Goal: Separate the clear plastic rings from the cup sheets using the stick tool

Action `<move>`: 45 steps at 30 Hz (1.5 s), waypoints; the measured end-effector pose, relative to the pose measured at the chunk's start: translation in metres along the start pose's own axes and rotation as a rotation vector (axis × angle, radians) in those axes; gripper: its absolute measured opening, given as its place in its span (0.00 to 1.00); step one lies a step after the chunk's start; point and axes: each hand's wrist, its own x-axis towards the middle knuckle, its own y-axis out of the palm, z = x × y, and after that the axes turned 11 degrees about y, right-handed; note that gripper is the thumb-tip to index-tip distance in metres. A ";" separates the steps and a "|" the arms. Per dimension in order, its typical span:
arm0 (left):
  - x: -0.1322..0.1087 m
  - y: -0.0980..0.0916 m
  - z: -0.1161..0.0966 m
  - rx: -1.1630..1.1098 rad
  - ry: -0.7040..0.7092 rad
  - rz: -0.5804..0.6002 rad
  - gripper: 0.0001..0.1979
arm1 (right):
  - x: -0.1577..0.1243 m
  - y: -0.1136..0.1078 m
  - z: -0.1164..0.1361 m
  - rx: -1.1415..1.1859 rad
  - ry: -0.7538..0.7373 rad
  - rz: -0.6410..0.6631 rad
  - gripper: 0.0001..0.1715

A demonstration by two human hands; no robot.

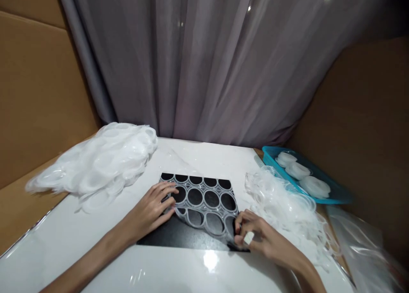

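A translucent, flexible sheet of joined rings (203,207) lies over a black mat (191,235) on the white table. Its near edge lifts and bows away from the mat. At the sheet's left side, my left hand (158,205) rests with fingers spread across the rings. My right hand (254,233) is closed in a pinch at the sheet's near right corner, its fingertips partly hidden. A small white wrap circles one finger of that hand.
A large heap of white, translucent ringed sheets (108,161) lies left. To the right is a tangled pile of clear ring-shaped scraps (284,203). Behind it, a blue basket (277,167) holds several stacks of white discs (315,186). Cardboard walls (35,88) and a grey curtain (204,63) enclose the table.
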 end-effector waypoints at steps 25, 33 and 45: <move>-0.087 -0.006 -0.040 0.060 -0.220 0.255 0.31 | 0.003 0.013 -0.027 -0.071 0.135 -0.274 0.11; -0.058 -0.011 -0.045 0.159 -0.106 0.102 0.25 | -0.012 0.000 -0.017 0.066 0.100 -0.207 0.11; 0.072 0.080 -0.141 0.050 0.252 0.074 0.27 | -0.047 0.014 -0.034 0.545 0.018 -0.344 0.58</move>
